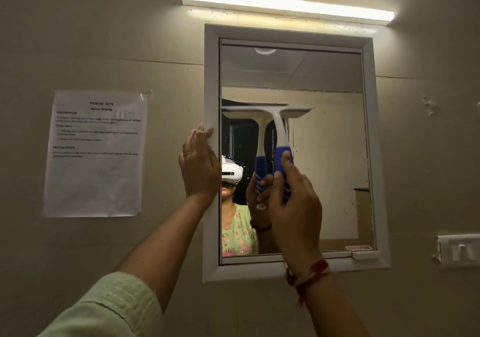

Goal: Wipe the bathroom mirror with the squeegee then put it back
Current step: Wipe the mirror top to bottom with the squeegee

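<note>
Beige bathroom wall around me, I am drawing the white plastic squeegee with a blue ribbed grip over the rectangular bathroom mirror.
My right hand is wrapping round the blue grip, keeping the blade level against the glass about mid-height, toward the left; my left hand is holding the left edge of the white frame, steadying it. I am judging the tool light and stiff, soft only at the blade lip, possibly slippery when wet, so gripping the ribbed part and pressing evenly on fragile glass is seeming wisest.
</note>
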Demonstrator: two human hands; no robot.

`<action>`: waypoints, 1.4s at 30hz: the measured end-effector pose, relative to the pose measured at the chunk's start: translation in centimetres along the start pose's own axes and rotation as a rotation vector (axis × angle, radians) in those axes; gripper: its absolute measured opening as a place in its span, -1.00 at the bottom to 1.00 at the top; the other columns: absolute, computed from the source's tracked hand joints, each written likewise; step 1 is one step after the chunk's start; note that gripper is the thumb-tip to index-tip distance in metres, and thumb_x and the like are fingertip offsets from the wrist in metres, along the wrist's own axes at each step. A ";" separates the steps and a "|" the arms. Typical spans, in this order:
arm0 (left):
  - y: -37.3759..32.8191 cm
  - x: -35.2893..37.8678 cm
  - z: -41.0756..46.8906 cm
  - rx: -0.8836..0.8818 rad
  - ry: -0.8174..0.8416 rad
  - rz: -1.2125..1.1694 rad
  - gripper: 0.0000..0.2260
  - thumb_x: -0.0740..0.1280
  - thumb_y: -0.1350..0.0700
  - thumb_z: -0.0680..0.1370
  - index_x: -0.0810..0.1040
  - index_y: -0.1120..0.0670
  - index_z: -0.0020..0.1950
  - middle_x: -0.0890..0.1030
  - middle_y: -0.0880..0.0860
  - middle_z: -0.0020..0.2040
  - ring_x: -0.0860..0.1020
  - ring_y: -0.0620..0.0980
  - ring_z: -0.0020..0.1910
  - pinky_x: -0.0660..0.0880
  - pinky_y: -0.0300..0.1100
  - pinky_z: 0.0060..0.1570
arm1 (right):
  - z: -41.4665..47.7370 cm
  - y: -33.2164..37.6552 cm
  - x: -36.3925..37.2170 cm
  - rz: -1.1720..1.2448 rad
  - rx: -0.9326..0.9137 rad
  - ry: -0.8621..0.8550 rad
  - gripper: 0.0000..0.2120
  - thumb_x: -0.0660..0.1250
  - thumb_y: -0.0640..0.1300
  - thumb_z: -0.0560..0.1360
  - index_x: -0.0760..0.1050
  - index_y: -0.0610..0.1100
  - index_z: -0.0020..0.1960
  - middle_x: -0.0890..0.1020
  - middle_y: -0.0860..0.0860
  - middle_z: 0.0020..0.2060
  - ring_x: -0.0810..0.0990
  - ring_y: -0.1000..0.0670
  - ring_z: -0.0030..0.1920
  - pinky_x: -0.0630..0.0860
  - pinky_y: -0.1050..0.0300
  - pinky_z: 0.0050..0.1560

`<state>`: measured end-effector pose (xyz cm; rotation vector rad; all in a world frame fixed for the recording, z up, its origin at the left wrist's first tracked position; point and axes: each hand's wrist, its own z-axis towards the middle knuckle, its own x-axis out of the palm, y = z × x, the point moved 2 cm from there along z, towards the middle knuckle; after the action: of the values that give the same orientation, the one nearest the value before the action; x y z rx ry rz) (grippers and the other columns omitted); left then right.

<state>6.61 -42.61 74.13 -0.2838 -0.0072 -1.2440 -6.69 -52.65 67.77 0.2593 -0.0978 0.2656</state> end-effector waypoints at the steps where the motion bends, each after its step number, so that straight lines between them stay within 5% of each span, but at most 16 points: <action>1: 0.0 0.0 0.0 -0.006 -0.004 -0.004 -0.59 -0.07 0.07 0.51 0.47 0.12 0.18 0.51 0.15 0.26 0.40 0.18 0.31 0.34 0.15 0.23 | 0.9 0.2 0.1 0.003 -0.002 -0.012 -0.62 0.22 -0.12 0.55 0.33 -0.10 0.36 0.58 -0.11 -0.10 0.45 0.14 -0.24 0.36 0.44 -0.23; 12: 0.8 0.3 -0.1 0.019 0.010 -0.011 -0.62 -0.04 0.06 0.53 0.42 0.10 0.22 0.53 0.15 0.22 0.44 0.15 0.27 0.40 0.15 0.20 | -4.8 -1.7 0.1 0.043 0.013 0.022 -0.59 0.13 0.02 0.54 0.30 -0.07 0.36 0.56 -0.04 -0.12 0.48 0.26 -0.24 0.40 0.52 -0.28; 18: 0.5 0.1 -0.4 0.016 0.006 -0.022 -0.62 -0.05 0.06 0.54 0.45 0.15 0.17 0.55 0.15 0.18 0.46 0.14 0.23 0.38 0.07 0.19 | -2.0 -1.3 0.2 0.047 0.006 -0.017 -0.61 0.24 -0.11 0.54 0.33 -0.11 0.36 0.59 -0.09 -0.11 0.44 0.21 -0.26 0.34 0.53 -0.25; 23: 0.7 0.0 -0.6 0.025 0.012 -0.016 -0.64 -0.03 0.09 0.53 0.45 0.15 0.17 0.54 0.15 0.17 0.46 0.14 0.23 0.39 0.17 0.17 | -7.3 -2.7 -0.3 0.125 0.022 0.049 -0.57 0.08 0.09 0.56 0.27 -0.06 0.37 0.56 -0.07 -0.08 0.52 0.16 -0.19 0.47 0.48 -0.14; 31: 0.6 -0.2 -0.7 0.029 0.005 -0.048 -0.64 -0.03 0.10 0.55 0.47 0.17 0.16 0.56 0.16 0.12 0.48 0.17 0.17 0.42 0.11 0.14 | -3.9 -1.5 -0.5 0.110 0.029 0.003 -0.60 0.17 -0.06 0.54 0.30 -0.08 0.37 0.48 0.07 -0.11 0.48 0.21 -0.24 0.45 0.43 -0.24; 42: 1.2 -0.2 -1.9 0.032 0.026 -0.038 -0.64 -0.03 0.10 0.55 0.44 0.14 0.22 0.54 0.16 0.18 0.46 0.15 0.22 0.41 0.09 0.20 | -8.1 -2.8 -0.8 0.144 0.057 0.046 -0.58 0.07 0.13 0.55 0.27 0.00 0.36 0.54 -0.01 -0.05 0.55 0.12 -0.16 0.52 0.40 -0.19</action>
<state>7.41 -42.49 72.03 -0.2410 -0.0104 -1.2839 -6.23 -53.28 59.16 0.3028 -0.0638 0.4172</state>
